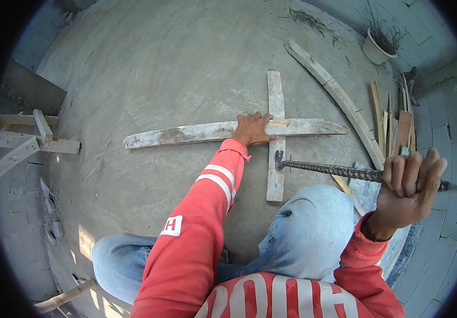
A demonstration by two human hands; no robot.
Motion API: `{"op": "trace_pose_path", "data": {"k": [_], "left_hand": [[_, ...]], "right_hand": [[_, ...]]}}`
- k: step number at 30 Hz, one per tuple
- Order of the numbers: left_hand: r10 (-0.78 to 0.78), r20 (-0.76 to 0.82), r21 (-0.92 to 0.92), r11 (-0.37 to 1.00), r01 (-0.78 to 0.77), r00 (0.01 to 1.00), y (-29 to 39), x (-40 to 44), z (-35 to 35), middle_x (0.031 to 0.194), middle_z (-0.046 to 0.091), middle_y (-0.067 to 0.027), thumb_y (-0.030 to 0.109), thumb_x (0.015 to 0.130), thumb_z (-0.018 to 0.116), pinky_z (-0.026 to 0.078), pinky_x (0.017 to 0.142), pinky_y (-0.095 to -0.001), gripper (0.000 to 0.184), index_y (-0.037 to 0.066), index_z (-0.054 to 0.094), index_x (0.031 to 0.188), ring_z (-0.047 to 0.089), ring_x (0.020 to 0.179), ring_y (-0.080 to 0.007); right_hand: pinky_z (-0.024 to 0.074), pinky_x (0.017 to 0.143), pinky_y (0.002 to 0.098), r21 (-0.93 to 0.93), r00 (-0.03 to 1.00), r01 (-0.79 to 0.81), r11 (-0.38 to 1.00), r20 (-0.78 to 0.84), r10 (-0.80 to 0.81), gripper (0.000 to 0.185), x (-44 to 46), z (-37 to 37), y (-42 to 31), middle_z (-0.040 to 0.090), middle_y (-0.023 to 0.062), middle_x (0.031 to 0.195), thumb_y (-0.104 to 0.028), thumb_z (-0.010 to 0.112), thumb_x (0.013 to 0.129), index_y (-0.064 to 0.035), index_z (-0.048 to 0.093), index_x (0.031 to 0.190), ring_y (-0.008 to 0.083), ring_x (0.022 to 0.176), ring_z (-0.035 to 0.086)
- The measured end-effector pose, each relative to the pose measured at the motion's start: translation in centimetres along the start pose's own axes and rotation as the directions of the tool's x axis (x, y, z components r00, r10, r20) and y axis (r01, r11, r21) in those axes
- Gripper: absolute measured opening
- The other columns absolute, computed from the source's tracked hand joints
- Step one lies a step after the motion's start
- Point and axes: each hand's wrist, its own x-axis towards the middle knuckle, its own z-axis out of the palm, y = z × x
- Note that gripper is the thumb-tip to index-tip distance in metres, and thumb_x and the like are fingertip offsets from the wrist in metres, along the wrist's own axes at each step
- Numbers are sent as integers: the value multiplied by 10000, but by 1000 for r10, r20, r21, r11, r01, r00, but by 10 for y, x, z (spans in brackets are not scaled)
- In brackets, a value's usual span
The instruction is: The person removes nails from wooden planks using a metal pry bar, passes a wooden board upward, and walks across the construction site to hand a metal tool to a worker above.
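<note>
Works low over a grey concrete floor (pixel 149 79), with knees bent in faded jeans (pixel 313 228) and arms in red sleeves (pixel 194 233). Clamps the left hand (pixel 253 129) across a long timber (pixel 186 134), with fingers over the far edge and thumb at the near one, just left of the crossing with a short timber (pixel 275 183). Has both timbers flat on the floor in front of the knees in the shape of a cross, long over short. Clenches the right hand (pixel 409 192) around a ribbed metal bar (pixel 334 169) close to its outer end, just short of the tip. Angles the bar leftward, with its claw end (pixel 279 160) at the near arm of the short timber; cannot tell contact from a slight gap there. Shares the floor, to the right, with a long plank (pixel 339 95), a cluster of wood strips (pixel 379 116) and a white bucket (pixel 377 51) of dry twigs (pixel 386 36); at far left, with a wooden frame (pixel 35 142) of joined boards.
</note>
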Motion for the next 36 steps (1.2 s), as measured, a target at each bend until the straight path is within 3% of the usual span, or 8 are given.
{"op": "trace_pose_path", "data": {"k": [5,13,21,28,30,31,33,36], "left_hand": [[-10,-68,14,1000,11,998,17,-1,0,1436,465,-188,731,777,626,322,990,-665,877,225,477,1478,469,1294,-416],[50,-77,114,993,-41,996,23,5,8,1046,686,-161,742,787,612,482,832,-517,820,217,534,1412,676,983,-351],[-114,-272,160,974,162,956,-46,-7,-19,1020,679,-143,738,788,623,435,879,-501,771,187,585,1325,649,987,-332],[-254,-522,110,927,360,814,-44,12,-34,1348,515,-129,411,725,786,390,952,-558,715,186,543,1359,465,1281,-323],[314,-355,282,934,-220,880,-27,20,-34,1391,504,-110,301,656,828,351,1050,-613,799,227,532,1394,416,1364,-325],[308,-354,280,936,-214,883,-20,22,-28,1391,504,-110,301,656,828,351,1050,-613,799,227,532,1394,416,1364,-325],[403,268,303,827,-474,875,-8,21,-15,1407,507,-89,236,632,840,260,1153,-644,841,269,529,1413,381,1419,-309],[334,429,417,751,-512,839,-1,8,-13,1395,532,-65,242,646,837,194,1197,-650,813,271,547,1405,394,1423,-282]], "right_hand": [[216,333,212,-62,975,114,992,197,-100,440,-47,-23,-25,266,-73,459,-329,480,1054,-165,290,692,32,353,194],[187,372,240,-25,995,68,997,68,-66,422,-34,-42,-23,242,-78,502,-421,488,1037,-155,318,758,53,387,178],[210,370,243,51,982,19,999,187,-28,439,0,-50,-14,245,-63,503,-451,422,1059,-144,321,763,52,387,176],[293,320,266,81,906,-89,993,421,47,542,21,-25,-7,313,-30,419,-509,542,1006,-130,311,695,85,312,259],[298,314,271,91,891,-108,990,451,56,564,27,-23,-5,313,-22,405,-529,529,1008,-129,305,680,97,304,263],[288,313,267,96,891,-114,989,449,60,562,28,-25,-4,310,-25,408,-533,515,1014,-128,308,684,92,305,260],[278,312,262,104,890,-129,986,451,69,559,32,-30,-3,306,-28,412,-536,501,1020,-127,311,689,86,305,257],[261,312,252,111,885,-165,980,456,97,547,42,-42,-3,298,-36,420,-537,461,1034,-125,325,702,76,307,256]]}}
